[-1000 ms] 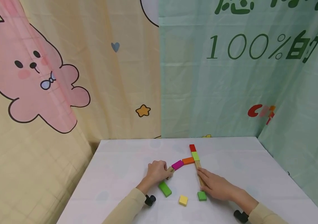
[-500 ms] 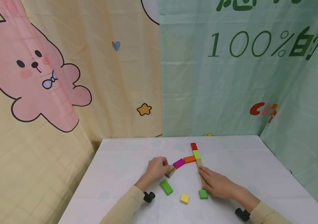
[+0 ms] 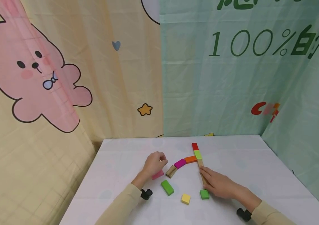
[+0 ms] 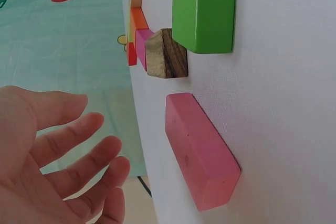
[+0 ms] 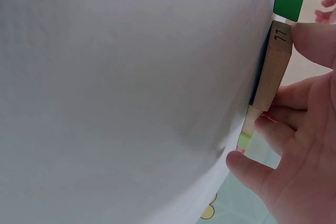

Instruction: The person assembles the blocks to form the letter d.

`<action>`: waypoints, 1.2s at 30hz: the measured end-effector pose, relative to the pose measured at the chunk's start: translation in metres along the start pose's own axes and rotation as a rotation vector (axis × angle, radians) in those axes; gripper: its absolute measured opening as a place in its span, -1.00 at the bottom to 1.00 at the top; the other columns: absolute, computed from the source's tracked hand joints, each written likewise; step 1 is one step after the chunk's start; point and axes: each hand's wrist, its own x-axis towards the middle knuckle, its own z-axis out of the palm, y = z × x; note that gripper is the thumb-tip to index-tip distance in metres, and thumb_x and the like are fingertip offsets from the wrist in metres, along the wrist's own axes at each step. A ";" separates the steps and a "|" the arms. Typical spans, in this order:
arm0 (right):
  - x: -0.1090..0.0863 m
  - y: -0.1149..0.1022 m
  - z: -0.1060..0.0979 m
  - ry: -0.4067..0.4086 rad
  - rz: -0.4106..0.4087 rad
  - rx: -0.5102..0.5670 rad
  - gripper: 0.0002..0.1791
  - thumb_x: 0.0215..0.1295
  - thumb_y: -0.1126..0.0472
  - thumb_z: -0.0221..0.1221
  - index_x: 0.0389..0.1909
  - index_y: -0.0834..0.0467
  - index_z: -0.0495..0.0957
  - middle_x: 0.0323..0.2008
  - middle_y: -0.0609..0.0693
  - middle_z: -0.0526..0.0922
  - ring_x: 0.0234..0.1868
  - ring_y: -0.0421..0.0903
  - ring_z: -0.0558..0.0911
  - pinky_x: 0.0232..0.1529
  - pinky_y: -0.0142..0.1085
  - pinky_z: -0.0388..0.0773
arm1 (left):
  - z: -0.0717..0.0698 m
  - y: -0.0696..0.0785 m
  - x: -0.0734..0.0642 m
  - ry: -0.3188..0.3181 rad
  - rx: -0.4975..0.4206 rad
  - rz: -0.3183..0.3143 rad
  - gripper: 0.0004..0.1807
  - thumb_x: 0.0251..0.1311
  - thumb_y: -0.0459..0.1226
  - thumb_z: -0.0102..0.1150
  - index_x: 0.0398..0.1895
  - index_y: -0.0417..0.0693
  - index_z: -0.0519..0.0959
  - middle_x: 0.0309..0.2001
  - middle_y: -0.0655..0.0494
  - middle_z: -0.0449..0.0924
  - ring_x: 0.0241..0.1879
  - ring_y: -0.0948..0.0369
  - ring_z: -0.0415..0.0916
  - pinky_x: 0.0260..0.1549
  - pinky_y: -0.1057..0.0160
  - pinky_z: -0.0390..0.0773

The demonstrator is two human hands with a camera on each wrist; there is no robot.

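Observation:
In the head view my left hand point(image 3: 154, 163) hovers above the table, just left of the block row. It holds nothing; the left wrist view shows its fingers spread and loosely bent. Near that hand a pink block point(image 4: 202, 153) lies flat, apart from the brown wooden block point(image 3: 171, 171). The row continues with a magenta block point(image 3: 180, 163) and an orange block point(image 3: 191, 159), reaching the straight line of a red block point(image 3: 195, 146), a lime block point(image 3: 197, 154) and light wooden blocks point(image 5: 272, 66). My right hand point(image 3: 221, 184) rests fingers and thumb along those wooden blocks, partly covering them.
A green block point(image 3: 167, 187) and a yellow block point(image 3: 186, 199) lie loose nearer me. Another green block point(image 3: 204, 194) sits at the near end of the wooden line. The white table point(image 3: 125, 153) ends at printed curtains behind.
My left hand has let go of the brown wooden block and moved up and left, away from it. The pink block has come into sight beneath that hand. My right hand stays in place.

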 end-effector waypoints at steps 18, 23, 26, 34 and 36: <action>-0.002 -0.005 -0.005 0.002 0.021 0.039 -0.10 0.36 -0.29 0.15 0.58 0.05 0.13 0.54 0.02 0.15 0.46 0.06 0.28 0.26 0.06 0.41 | -0.016 -0.021 0.003 0.021 -0.078 -0.020 -0.94 0.29 -0.24 0.33 -0.27 -0.04 0.68 -0.25 0.14 0.62 -0.23 0.14 0.47 -0.26 0.17 0.54; -0.002 -0.003 -0.006 0.002 0.018 0.037 -0.10 0.37 -0.29 0.15 0.58 0.04 0.12 0.54 0.01 0.15 0.46 0.06 0.29 0.25 0.07 0.41 | -0.017 -0.026 0.002 0.007 -0.102 -0.036 -0.93 0.30 -0.25 0.32 -0.25 -0.04 0.68 -0.27 0.15 0.61 -0.25 0.16 0.47 -0.27 0.20 0.54; -0.002 -0.003 -0.007 0.000 0.011 0.048 -0.11 0.38 -0.27 0.15 0.58 0.05 0.13 0.54 0.02 0.15 0.46 0.07 0.29 0.26 0.09 0.41 | -0.018 -0.028 -0.002 0.003 -0.115 -0.041 -0.94 0.29 -0.27 0.32 -0.25 -0.05 0.68 -0.28 0.14 0.61 -0.26 0.15 0.48 -0.27 0.19 0.55; -0.003 -0.003 -0.007 0.001 0.008 0.058 -0.12 0.38 -0.27 0.15 0.58 0.05 0.13 0.54 0.01 0.14 0.46 0.06 0.29 0.27 0.07 0.40 | -0.021 -0.038 -0.012 -0.016 -0.121 -0.049 -0.92 0.29 -0.24 0.32 -0.21 -0.04 0.68 -0.28 0.17 0.60 -0.26 0.16 0.48 -0.27 0.20 0.55; -0.003 -0.002 -0.007 0.002 0.006 0.055 -0.12 0.38 -0.27 0.15 0.58 0.05 0.12 0.55 0.00 0.14 0.46 0.06 0.29 0.26 0.07 0.40 | -0.022 -0.040 -0.014 -0.019 -0.123 -0.052 -0.91 0.30 -0.25 0.32 -0.21 -0.04 0.68 -0.29 0.16 0.60 -0.26 0.16 0.48 -0.27 0.20 0.55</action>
